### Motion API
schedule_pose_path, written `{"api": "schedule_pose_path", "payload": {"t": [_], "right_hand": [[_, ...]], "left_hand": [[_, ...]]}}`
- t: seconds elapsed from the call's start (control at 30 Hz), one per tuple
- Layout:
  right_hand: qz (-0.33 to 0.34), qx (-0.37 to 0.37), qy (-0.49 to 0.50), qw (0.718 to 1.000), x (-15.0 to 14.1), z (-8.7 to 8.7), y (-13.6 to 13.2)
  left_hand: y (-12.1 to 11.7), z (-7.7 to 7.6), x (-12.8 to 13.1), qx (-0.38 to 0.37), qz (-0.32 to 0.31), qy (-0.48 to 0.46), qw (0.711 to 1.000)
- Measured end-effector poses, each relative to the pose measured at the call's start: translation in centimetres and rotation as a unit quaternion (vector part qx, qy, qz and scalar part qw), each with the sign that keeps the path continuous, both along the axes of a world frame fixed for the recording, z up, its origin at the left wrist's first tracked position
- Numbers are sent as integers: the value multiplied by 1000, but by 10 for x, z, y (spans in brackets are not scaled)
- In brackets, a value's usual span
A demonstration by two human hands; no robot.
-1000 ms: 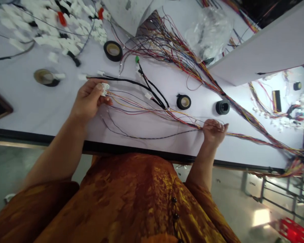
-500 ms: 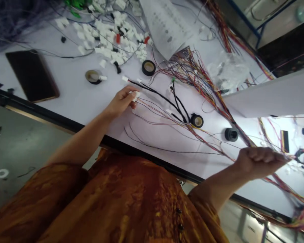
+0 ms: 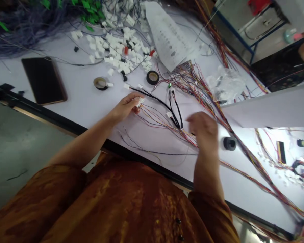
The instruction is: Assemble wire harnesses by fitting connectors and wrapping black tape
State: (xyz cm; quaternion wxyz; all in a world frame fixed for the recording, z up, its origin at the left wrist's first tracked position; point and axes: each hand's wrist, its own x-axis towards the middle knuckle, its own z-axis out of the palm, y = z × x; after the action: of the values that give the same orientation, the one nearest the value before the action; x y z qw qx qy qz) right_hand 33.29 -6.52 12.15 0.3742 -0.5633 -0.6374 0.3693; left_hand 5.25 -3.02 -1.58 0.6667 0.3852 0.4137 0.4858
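White connector (image 3: 140, 101) pinched in left hand (image 3: 125, 107), wires (image 3: 162, 120) trailing rightward; right hand (image 3: 204, 130) open above them.

Bright, even light washes the white work table (image 3: 73, 118), and glare peaks just below the pale panel (image 3: 268, 106), where the surface nearly burns out. Shadows stay soft and faint. The right hand (image 3: 204, 130) smears with motion blur, and the wide lens bends the table's edge toward the frame corners.

Grey concrete floor (image 3: 22, 141) beneath a long white-topped workbench (image 3: 76, 98), black-edged (image 3: 142, 165); blue metal rack frame (image 3: 233, 27) beyond; white panel (image 3: 268, 108) at right. Lighting bright, even.
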Motion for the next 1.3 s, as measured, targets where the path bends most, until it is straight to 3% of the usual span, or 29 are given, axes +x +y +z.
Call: {"api": "schedule_pose_path", "payload": {"t": [0.07,0.17,0.33,0.47,0.9,1.1,1.3], "right_hand": [[146,13,-23,989,-53,-10,27],[225,42,-19,973,-104,-36,57],[169,28,2,985,-114,-86,68],[118,1,15,993,-104,-108,54],[87,11,14,996,-109,-107,40],[80,66,-10,995,-111,-112,35],[74,76,-18,994,-109,-117,32]], "left_hand": [[-1,-1,-1,0,-5,-7,1000],[-1,-3,-1,5,-12,-26,1000],[0,1,0,-15,-17,-50,999],[-1,3,0,-26,-21,-25,999],[-1,4,0,-5,-15,4,1000],[-1,3,0,3,-12,30,999],[1,4,-1,5,-29,28,999]]}}
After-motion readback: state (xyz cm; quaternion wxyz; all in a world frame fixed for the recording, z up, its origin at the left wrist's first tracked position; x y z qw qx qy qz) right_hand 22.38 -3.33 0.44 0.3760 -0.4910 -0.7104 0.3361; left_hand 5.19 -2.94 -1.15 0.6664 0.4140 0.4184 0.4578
